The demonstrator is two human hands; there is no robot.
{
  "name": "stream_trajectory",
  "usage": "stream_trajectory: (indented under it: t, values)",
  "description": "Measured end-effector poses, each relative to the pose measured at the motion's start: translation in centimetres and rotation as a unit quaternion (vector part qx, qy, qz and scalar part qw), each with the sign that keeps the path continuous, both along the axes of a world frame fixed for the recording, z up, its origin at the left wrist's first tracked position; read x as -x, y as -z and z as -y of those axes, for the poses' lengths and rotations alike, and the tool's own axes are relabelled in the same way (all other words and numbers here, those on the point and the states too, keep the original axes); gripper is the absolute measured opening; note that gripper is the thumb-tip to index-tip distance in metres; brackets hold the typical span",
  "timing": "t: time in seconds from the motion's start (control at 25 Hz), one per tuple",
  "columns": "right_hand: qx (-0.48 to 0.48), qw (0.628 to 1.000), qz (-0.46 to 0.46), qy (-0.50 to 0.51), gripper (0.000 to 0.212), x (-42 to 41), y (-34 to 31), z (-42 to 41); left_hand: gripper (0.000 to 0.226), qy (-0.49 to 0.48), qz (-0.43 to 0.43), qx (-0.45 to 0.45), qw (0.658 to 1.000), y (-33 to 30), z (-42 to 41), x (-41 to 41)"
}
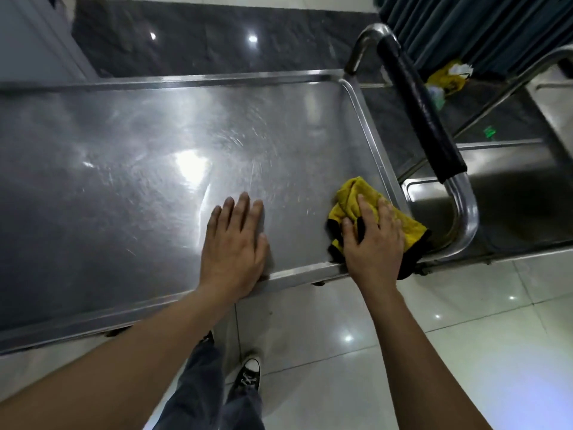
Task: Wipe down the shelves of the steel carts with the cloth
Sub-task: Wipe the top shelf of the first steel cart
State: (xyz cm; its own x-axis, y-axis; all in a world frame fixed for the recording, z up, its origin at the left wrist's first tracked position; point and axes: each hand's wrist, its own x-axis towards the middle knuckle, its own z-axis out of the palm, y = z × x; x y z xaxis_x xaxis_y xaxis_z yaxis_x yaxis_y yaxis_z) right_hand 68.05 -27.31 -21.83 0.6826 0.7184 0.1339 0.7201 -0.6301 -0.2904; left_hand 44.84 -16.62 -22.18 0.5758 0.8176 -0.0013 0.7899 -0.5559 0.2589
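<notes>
A: Status on the cart wipe?

B: Working the top shelf (155, 144) of the near steel cart (366, 119). The right hand (373, 240) presses the yellow cloth (350, 193) flat into the near right corner of the shelf, fingers spread over it, thumb tucked into a fold. More a flat press than a closed grip. The cloth touches the shelf's raised rim on the right side, just beside the push handle (418, 110).

A: Left hand?

B: The left hand (234, 243) lies flat on the bare steel, fingers straight, holding nothing. Looks like bracing. The heel of it sits at the near rim.

A: How much is done?

B: Hard to say. Faint arc-shaped smears show mid-shelf, right of centre, which I read as wipe tracks. The left stretch shows glare only, so I can't tell if it's been wiped. My guess: top shelf partly covered.

A: Remaining?

B: Any lower shelves of this cart are hidden under the top one. A second steel cart (502, 193) stands just to the right, touching or nearly so. No wipe marks visible on it. I'd call the task early to mid.
</notes>
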Motion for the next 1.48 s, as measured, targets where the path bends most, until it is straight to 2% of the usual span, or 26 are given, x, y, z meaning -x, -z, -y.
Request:
stream_trajectory:
  t: [0.16, 0.28, 0.36, 0.48, 0.6, 0.68, 0.8, 0.92, 1.0, 1.08, 1.2, 1.28, 1.48]
  values:
    - [-0.006, 1.0, -0.002, -0.025, 0.056, -2.7, -0.3, -3.2, 0.063, -0.005, -0.015, -0.006, 1.0, 1.6, -0.2, -0.1]
    - [-0.021, 1.0, -0.019, -0.015, 0.056, -1.1, -0.2, -7.9, 0.062, -0.008, 0.001, -0.018, 1.0, 1.7, 0.0, -0.3]
    - [-0.029, 0.995, -0.026, -0.092, 0.055, 2.3, 0.1, -11.4, 0.061, -0.01, 0.011, -0.016, 1.0, 1.4, 0.0, -0.7]
    - [-0.034, 0.968, -0.057, -0.241, 0.052, 6.9, -0.1, -16.5, 0.064, -0.026, 0.016, 0.0, 1.0, 1.0, -0.2, -0.5]
    - [-0.022, 0.95, -0.071, -0.302, 0.053, 6.4, -0.2, -18.7, 0.065, -0.029, 0.034, 0.012, 0.999, 1.0, -0.4, -0.3]
    - [-0.028, 0.962, -0.061, -0.263, 0.053, 3.5, 0.1, -18.2, 0.064, -0.021, 0.039, 0.005, 0.999, 1.1, -0.4, -0.2]
    - [-0.028, 0.996, -0.032, -0.082, 0.054, -2.4, 0.4, -16.7, 0.063, -0.019, 0.036, 0.005, 0.999, 1.3, -0.1, -0.6]
    - [-0.024, 0.999, -0.016, 0.02, 0.055, -3.9, 0.6, -17.1, 0.065, -0.022, 0.037, 0.009, 0.999, 1.3, 0.1, -1.1]
    - [-0.016, 1.0, -0.016, -0.008, 0.055, -1.6, 0.6, -18.2, 0.065, -0.018, 0.032, 0.01, 0.999, 1.2, 0.2, -1.3]
    - [-0.018, 0.989, -0.02, -0.146, 0.054, 1.8, 0.5, -19.3, 0.065, -0.018, 0.03, 0.011, 0.999, 1.1, 0.3, -1.1]
    - [-0.021, 0.942, -0.039, -0.333, 0.053, 4.8, 0.4, -21.2, 0.065, -0.018, 0.031, 0.015, 0.999, 1.0, 0.3, -1.1]
    - [-0.009, 0.935, -0.036, -0.353, 0.053, 4.9, 0.2, -23.3, 0.066, -0.021, 0.031, 0.018, 0.999, 0.9, 0.4, -1.2]
    - [0.017, 0.966, -0.038, -0.254, 0.053, 3.6, 0.0, -30.2, 0.07, -0.016, 0.035, 0.021, 0.999, 0.8, 0.2, -0.8]
